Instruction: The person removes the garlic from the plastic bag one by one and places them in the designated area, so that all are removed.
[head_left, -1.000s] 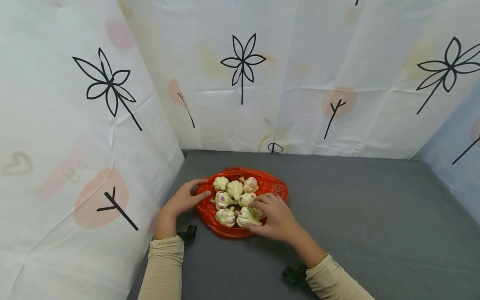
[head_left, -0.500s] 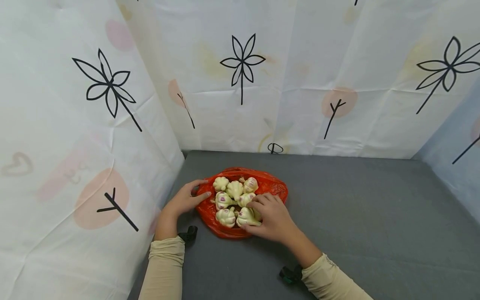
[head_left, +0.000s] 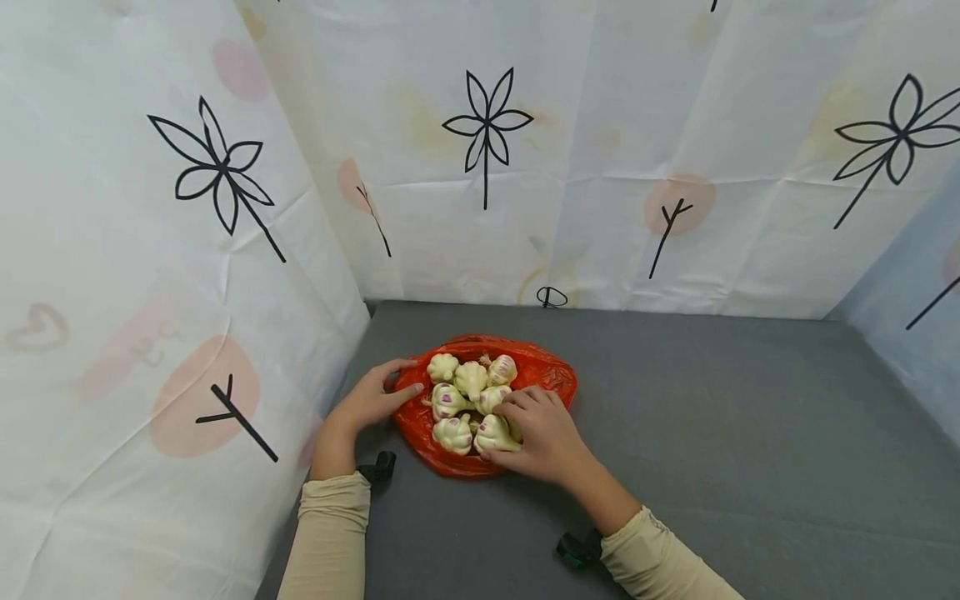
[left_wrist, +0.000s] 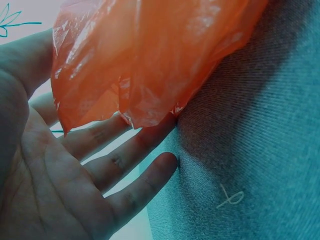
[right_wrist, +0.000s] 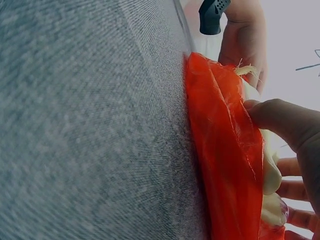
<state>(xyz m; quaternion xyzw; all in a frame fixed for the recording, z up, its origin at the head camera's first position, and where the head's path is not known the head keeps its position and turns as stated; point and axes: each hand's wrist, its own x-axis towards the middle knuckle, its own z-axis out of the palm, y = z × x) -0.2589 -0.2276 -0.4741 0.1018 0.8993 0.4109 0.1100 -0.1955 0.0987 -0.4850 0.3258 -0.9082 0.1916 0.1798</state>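
A red plastic bag (head_left: 553,375) lies with its mouth spread wide, several garlic bulbs (head_left: 470,379) inside it. At the bag's left side, my left hand (head_left: 369,402) touches the rim with thumb and index finger. The left wrist view shows the fingers of this left hand (left_wrist: 115,160) nearly straight beneath the thin plastic. My right hand (head_left: 551,437) rests over the near right bulbs, partly hiding them. Its thumb touches the front bulb (head_left: 495,434) close to the bag rim; the other fingers lie across the bulbs' far side, spread apart in the right wrist view.
The bag sits on a dark grey cloth-covered table (head_left: 712,417). White patterned fabric (head_left: 600,125) hangs behind and on the left. Black straps with small devices (head_left: 377,469) are at both wrists.
My right hand has shifted slightly left, its thumb coming closer to the front bulb. The left hand, the bag and the visible bulbs have stayed in place.
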